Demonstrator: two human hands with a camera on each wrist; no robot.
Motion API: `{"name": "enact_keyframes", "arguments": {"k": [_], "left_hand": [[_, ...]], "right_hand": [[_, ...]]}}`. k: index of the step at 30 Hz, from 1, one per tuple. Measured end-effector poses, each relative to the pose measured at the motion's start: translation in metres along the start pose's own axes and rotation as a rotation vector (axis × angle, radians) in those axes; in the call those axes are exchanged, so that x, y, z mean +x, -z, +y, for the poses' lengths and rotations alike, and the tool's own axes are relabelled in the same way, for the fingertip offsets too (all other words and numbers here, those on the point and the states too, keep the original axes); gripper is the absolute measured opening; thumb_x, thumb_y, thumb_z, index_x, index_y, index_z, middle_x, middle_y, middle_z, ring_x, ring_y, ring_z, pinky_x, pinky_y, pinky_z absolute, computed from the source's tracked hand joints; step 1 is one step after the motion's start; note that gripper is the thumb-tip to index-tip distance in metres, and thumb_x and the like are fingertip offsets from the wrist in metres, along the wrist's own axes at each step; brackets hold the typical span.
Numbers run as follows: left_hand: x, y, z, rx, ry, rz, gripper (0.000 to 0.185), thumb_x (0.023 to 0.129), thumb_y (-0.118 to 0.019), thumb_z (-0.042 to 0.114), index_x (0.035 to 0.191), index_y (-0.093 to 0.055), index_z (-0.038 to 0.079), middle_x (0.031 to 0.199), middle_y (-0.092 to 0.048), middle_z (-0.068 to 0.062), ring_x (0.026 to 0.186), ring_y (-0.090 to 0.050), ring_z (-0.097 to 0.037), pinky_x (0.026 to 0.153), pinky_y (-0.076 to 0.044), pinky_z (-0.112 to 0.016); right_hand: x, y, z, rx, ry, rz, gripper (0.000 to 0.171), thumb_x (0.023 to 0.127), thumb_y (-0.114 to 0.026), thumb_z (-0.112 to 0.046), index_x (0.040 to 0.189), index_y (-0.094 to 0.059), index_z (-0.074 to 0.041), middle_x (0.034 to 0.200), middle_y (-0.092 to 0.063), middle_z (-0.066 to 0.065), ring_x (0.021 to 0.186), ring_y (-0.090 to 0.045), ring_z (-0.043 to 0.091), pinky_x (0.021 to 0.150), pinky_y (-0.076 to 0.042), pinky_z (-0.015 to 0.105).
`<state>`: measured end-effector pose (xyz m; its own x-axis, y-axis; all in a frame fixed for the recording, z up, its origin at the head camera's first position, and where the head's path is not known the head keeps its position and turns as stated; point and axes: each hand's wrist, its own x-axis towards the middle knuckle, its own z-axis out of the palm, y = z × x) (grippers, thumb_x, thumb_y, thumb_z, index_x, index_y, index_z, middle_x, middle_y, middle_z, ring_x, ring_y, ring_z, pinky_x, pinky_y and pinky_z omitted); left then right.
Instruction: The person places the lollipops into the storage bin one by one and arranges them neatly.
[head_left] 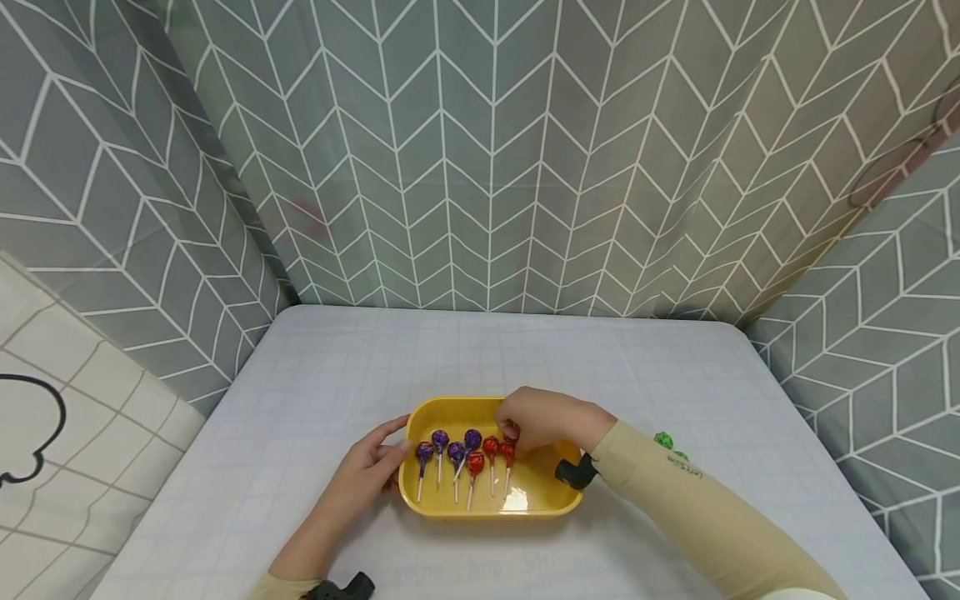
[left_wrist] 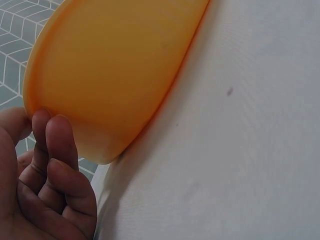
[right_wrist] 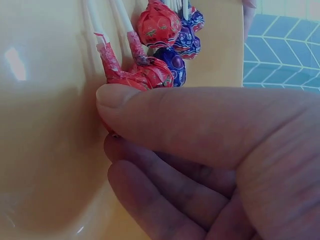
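A yellow tray lies on the white table and holds a row of lollipops, several purple on the left and three red on the right. My right hand pinches the head of the rightmost red lollipop. In the right wrist view my thumb covers that wrapper, with other red lollipops and purple lollipops beyond. My left hand holds the tray's left end. In the left wrist view its fingertips lie against the tray's outer wall.
Green-wrapped lollipops lie on the table just behind my right forearm. Grey patterned curtains close in the back and both sides. A white cloth with a black outline hangs at the left.
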<state>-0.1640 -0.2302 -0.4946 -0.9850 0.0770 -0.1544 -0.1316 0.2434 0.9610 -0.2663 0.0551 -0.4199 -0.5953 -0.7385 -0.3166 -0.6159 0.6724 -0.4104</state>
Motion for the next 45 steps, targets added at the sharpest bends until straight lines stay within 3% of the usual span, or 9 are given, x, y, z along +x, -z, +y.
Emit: {"name": "enact_keyframes", "arguments": {"k": [8, 14, 23, 33, 45], "left_hand": [[0.002, -0.001, -0.002, 0.004, 0.004, 0.010, 0.049, 0.098, -0.061, 0.040, 0.144, -0.048, 0.029, 0.082, -0.069, -0.010, 0.063, -0.059, -0.025, 0.057, -0.052, -0.032], [0.002, -0.001, -0.003, 0.003, 0.007, 0.012, 0.049, 0.098, -0.061, 0.041, 0.144, -0.048, 0.029, 0.083, -0.069, -0.010, 0.064, -0.060, -0.025, 0.057, -0.053, -0.032], [0.002, -0.002, -0.003, 0.012, 0.006, 0.013, 0.050, 0.097, -0.062, 0.043, 0.143, -0.048, 0.030, 0.083, -0.070, -0.009, 0.063, -0.060, -0.025, 0.056, -0.052, -0.032], [0.003, -0.002, -0.003, 0.009, 0.020, 0.023, 0.049, 0.097, -0.061, 0.042, 0.143, -0.048, 0.031, 0.083, -0.070, -0.009, 0.064, -0.060, -0.026, 0.057, -0.052, -0.032], [0.003, -0.002, -0.002, 0.005, 0.015, 0.019, 0.049, 0.097, -0.062, 0.042, 0.143, -0.048, 0.030, 0.082, -0.070, -0.010, 0.062, -0.059, -0.025, 0.057, -0.052, -0.032]], "right_hand": [[-0.003, 0.002, 0.002, 0.001, 0.015, 0.012, 0.032, 0.074, -0.087, -0.008, 0.071, -0.056, -0.018, 0.067, -0.051, -0.008, 0.068, -0.050, 0.010, 0.060, -0.040, 0.025], [-0.007, 0.006, 0.001, 0.019, 0.026, 0.018, 0.024, 0.075, -0.086, -0.009, 0.080, -0.065, -0.017, 0.076, -0.060, -0.010, 0.076, -0.055, 0.009, 0.072, -0.049, 0.024], [-0.020, 0.019, 0.001, 0.131, 0.008, 0.048, 0.021, 0.080, -0.082, -0.007, 0.098, -0.072, -0.014, 0.096, -0.069, -0.004, 0.092, -0.064, 0.014, 0.081, -0.052, 0.027], [-0.056, 0.040, 0.013, 0.318, 0.030, 0.220, 0.024, 0.083, -0.081, -0.013, 0.102, -0.071, -0.022, 0.102, -0.069, -0.002, 0.090, -0.066, 0.009, 0.077, -0.055, 0.026], [-0.113, 0.035, 0.043, 0.524, -0.022, 0.444, 0.030, 0.085, -0.080, -0.022, 0.111, -0.070, -0.013, 0.109, -0.067, 0.003, 0.097, -0.067, 0.020, 0.082, -0.055, 0.028]]}}
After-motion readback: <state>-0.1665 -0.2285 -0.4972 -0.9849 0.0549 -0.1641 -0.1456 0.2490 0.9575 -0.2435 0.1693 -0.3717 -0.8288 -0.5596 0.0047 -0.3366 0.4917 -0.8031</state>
